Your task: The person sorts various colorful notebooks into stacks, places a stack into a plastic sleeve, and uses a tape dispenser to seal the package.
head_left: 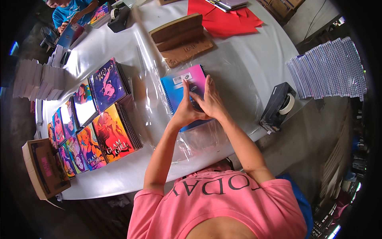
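A spiral notebook [170,83] with a blue-to-pink cover and a white barcode label lies on a clear plastic sheet [234,75] in front of me. My left hand [185,110] rests on the notebook's lower part, fingers pointing away from me. Beside it, my right hand [211,100] lies over the right side of the cover, its fingers stretched out. Both hands are nearly touching, with thumbs and index fingers framing a patch of the cover. Neither hand grips anything that I can see. Part of the cover is hidden under them.
Stacked colourful spiral notebooks [113,135] stand at left, near a cardboard box [45,169]. A tape dispenser [278,105] and notebook stacks [328,69] are at right. Beyond lie an opened brown cardboard piece [183,40] and red sheets [223,18]. Another person [73,14] works at far left.
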A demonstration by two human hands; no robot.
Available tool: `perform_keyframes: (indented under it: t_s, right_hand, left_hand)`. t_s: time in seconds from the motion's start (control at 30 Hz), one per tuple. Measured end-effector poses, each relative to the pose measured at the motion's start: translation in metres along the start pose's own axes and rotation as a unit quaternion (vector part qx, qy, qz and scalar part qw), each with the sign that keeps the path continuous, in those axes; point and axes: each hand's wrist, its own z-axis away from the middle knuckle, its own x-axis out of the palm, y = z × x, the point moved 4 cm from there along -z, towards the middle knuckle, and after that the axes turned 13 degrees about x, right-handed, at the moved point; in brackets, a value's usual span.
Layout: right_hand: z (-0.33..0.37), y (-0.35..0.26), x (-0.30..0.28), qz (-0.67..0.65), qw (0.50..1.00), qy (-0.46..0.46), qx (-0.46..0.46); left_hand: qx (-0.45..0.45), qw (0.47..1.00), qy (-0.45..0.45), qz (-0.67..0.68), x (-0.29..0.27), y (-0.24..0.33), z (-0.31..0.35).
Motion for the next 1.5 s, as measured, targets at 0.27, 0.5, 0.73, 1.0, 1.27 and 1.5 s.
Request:
perform_keyframes:
  t_s: [0.27,0.5,0.73,1.0,1.27,1.5]
  right_hand:
    - [0.000,0.016,-0.002,-0.126,0.988,-0.088,-0.025]
    - [0.047,0.124,0.003,0.085,0.981,0.171,0.043]
    - [0.031,0.107,-0.051,-0.123,0.937,0.173,0.276]
    - [0.031,0.054,-0.100,0.028,0.981,0.168,0.091]
    - [0.059,-0.014,-0.043,-0.016,0.989,0.107,-0.100]
    - [0.015,0.034,-0.068,-0.430,0.891,-0.118,0.087]
  left_hand:
    - [0.109,0.880,-0.046,-0.461,-0.028,-0.015,0.025]
    - [0.133,0.880,-0.054,-0.452,-0.024,-0.021,0.018]
    - [0.126,0.888,-0.043,-0.441,-0.026,-0.023,0.021]
    - [0.158,0.908,-0.038,-0.386,-0.028,-0.009,0.019]
    - [0.071,0.890,-0.170,-0.417,0.014,0.028,-0.004]
    - [0.025,0.884,-0.127,-0.450,0.002,0.014,-0.001]
